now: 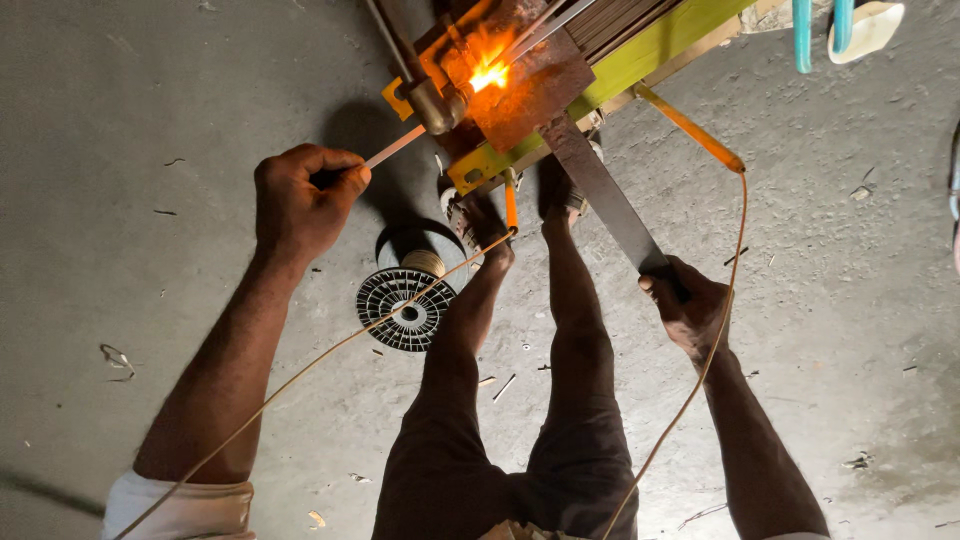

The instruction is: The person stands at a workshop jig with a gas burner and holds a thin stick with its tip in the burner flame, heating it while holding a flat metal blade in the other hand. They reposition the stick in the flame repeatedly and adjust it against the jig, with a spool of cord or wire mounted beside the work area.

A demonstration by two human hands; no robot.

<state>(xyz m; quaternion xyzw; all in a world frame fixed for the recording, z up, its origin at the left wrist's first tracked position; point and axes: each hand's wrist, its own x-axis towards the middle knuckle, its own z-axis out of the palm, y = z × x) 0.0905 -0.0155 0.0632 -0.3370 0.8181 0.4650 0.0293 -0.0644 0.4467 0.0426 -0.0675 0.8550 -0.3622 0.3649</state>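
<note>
The work in hand looks like heating: the left hand (300, 200), just left of the flame (488, 75), is curled shut and pinches the near end of a thin pale rod (395, 147) between thumb and forefinger, with the rod's far end pointing up into the metal fitting (437, 105) beside the flame. Below and right of the flame, the right hand (685, 305) is wrapped tight around the lower end of a long flat metal bar (600, 190), which runs up to the rusty plate (530, 85) where the flame burns. As a judgement, the next move calls for steady feeding of the rod and a firm, even hold on the bar. A thin wire (300, 375) crosses the left forearm, and a spool (407, 300) sits on the concrete floor (120, 120) below the flame. The bench top is cut off at the upper edge, glare hides what is being heated, and the rod's tip cannot be made out.
</note>
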